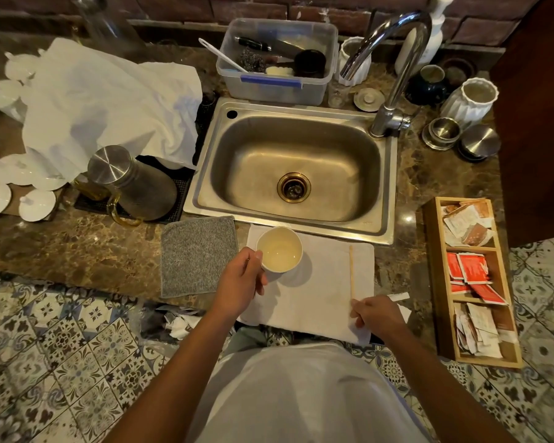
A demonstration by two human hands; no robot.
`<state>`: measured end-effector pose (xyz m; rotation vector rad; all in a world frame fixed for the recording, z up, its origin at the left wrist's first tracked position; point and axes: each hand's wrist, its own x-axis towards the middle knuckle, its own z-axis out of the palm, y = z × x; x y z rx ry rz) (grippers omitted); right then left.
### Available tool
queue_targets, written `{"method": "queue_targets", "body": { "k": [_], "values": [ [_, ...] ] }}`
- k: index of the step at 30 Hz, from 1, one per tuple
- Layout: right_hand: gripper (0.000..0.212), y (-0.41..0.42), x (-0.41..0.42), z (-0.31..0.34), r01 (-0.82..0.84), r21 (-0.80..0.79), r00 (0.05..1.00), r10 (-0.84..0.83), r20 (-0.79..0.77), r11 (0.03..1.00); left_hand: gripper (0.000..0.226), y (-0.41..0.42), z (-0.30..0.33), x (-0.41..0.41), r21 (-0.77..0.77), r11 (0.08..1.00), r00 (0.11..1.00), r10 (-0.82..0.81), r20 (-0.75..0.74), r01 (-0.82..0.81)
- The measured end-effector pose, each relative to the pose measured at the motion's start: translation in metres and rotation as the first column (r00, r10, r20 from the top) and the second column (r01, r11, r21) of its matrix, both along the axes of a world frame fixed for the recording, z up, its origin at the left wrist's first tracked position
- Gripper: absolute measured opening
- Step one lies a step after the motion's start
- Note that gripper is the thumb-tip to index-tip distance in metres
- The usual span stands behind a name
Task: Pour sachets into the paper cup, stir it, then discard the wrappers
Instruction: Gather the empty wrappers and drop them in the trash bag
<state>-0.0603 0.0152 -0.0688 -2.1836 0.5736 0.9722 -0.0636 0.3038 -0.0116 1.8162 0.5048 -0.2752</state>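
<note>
A white paper cup (279, 249) holding pale liquid stands on a white cloth (320, 292) in front of the sink. My left hand (242, 281) grips the cup's left side. A thin wooden stirrer (351, 270) lies on the cloth to the right of the cup. My right hand (376, 313) rests at the stirrer's near end, fingertips touching it, with a white sachet (398, 296) sticking out behind the knuckles. A wooden box (434, 282) at the right holds red sachets (467, 270) in the middle compartment and white ones (478, 327) in the nearest one.
A steel sink (296, 169) with a tap (394, 68) lies behind the cloth. A grey pad (197, 255) sits left of the cup, a steel jug (131, 183) beyond it. A plastic tub (277, 62) and jars line the back. A bag of discarded wrappers (179, 324) hangs below the counter edge.
</note>
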Motion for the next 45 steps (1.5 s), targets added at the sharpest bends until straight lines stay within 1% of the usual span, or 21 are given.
{"method": "queue_targets", "body": {
  "k": [2, 5, 8, 10, 13, 15, 17, 20, 22, 24, 25, 27, 29, 31, 33, 34, 37, 38, 42, 45],
  "values": [
    [0.040, 0.001, 0.001, -0.001, 0.006, -0.010, 1.000, -0.006, -0.016, 1.000, 0.032, 0.000, 0.000, 0.000, 0.004, 1.000, 1.000, 0.000, -0.004, 0.000],
    [0.040, 0.002, 0.004, -0.003, 0.054, 0.018, 0.997, -0.053, -0.054, 0.998, 0.032, 0.000, -0.001, 0.001, -0.007, 1.000, 1.000, 0.006, -0.004, -0.006],
    [0.037, -0.002, 0.006, 0.004, 0.039, 0.009, 0.999, -0.039, 0.024, 0.999, 0.035, 0.000, 0.000, -0.001, -0.005, 1.000, 1.000, 0.009, -0.011, -0.009],
    [0.033, -0.006, 0.008, 0.012, 0.043, 0.020, 0.994, -0.045, 0.095, 0.999, 0.043, -0.002, 0.003, -0.007, -0.010, 0.999, 0.999, 0.041, -0.022, -0.041],
    [0.029, -0.014, 0.007, 0.023, 0.065, 0.032, 0.984, -0.069, 0.166, 0.997, 0.057, -0.010, 0.014, -0.021, -0.113, 0.988, 0.994, 0.105, -0.009, -0.106],
    [0.028, -0.021, 0.006, 0.028, 0.127, 0.062, 0.974, -0.137, 0.183, 0.990, 0.055, -0.019, 0.020, -0.028, -0.190, 0.975, 0.993, 0.119, -0.006, -0.117],
    [0.026, -0.029, 0.003, 0.032, 0.176, 0.049, 0.965, -0.183, 0.188, 0.983, 0.048, -0.030, 0.021, -0.031, -0.206, 0.976, 0.998, 0.069, 0.009, -0.066],
    [0.023, -0.037, -0.005, 0.035, 0.185, -0.086, 0.962, -0.163, 0.218, 0.979, 0.028, -0.049, 0.014, -0.025, -0.155, 0.984, 0.996, -0.089, 0.032, 0.093],
    [0.025, -0.044, -0.014, 0.034, 0.201, -0.176, 0.941, -0.141, 0.307, 0.964, 0.019, -0.064, 0.009, -0.016, -0.112, 0.973, 0.979, -0.203, 0.014, 0.203],
    [0.027, -0.050, -0.027, 0.031, 0.197, -0.232, 0.919, -0.097, 0.382, 0.953, 0.013, -0.081, 0.007, -0.004, -0.102, 0.948, 0.953, -0.304, 0.000, 0.302],
    [0.026, -0.054, -0.034, 0.030, 0.203, -0.247, 0.918, -0.096, 0.385, 0.947, 0.011, -0.092, 0.005, 0.003, -0.096, 0.932, 0.936, -0.353, -0.007, 0.350],
    [0.026, -0.055, -0.042, 0.030, 0.181, -0.289, 0.939, -0.078, 0.334, 0.940, 0.009, -0.106, 0.000, 0.014, -0.080, 0.914, 0.917, -0.399, -0.011, 0.397],
    [0.035, -0.053, -0.048, 0.030, 0.147, -0.328, 0.959, -0.054, 0.277, 0.933, 0.009, -0.119, -0.009, 0.026, -0.079, 0.897, 0.898, -0.438, -0.025, 0.435],
    [0.041, -0.056, -0.052, 0.031, 0.127, -0.365, 0.972, -0.041, 0.233, 0.922, 0.014, -0.138, -0.018, 0.036, -0.051, 0.864, 0.861, -0.504, -0.071, 0.501],
    [0.041, -0.056, -0.056, 0.031, 0.101, -0.377, 0.981, -0.029, 0.193, 0.921, 0.018, -0.157, -0.022, 0.045, -0.005, 0.828, 0.824, -0.559, -0.091, 0.561],
    [0.040, -0.056, -0.057, 0.030, 0.095, -0.376, 0.982, -0.024, 0.187, 0.922, 0.022, -0.167, -0.024, 0.049, 0.050, 0.805, 0.805, -0.588, -0.079, 0.592],
    [0.041, -0.057, -0.059, 0.028, 0.106, -0.376, 0.977, -0.025, 0.213, 0.921, 0.033, -0.192, -0.029, 0.058, 0.295, 0.678, 0.719, -0.693, -0.046, 0.673],
    [0.043, -0.058, -0.059, 0.028, 0.115, -0.377, 0.977, -0.035, 0.211, 0.919, 0.036, -0.199, -0.031, 0.059, 0.334, 0.652, 0.702, -0.711, -0.043, 0.681],
    [0.042, -0.059, -0.059, 0.024, 0.151, -0.353, 0.969, -0.068, 0.237, 0.924, 0.041, -0.216, -0.043, 0.059, 0.406, 0.575, 0.654, -0.753, -0.079, 0.711],
    [0.040, -0.057, -0.059, 0.023, 0.151, -0.366, 0.969, -0.065, 0.237, 0.918, 0.043, -0.225, -0.049, 0.057, 0.454, 0.483, 0.598, -0.787, -0.148, 0.748]
  ]
}}
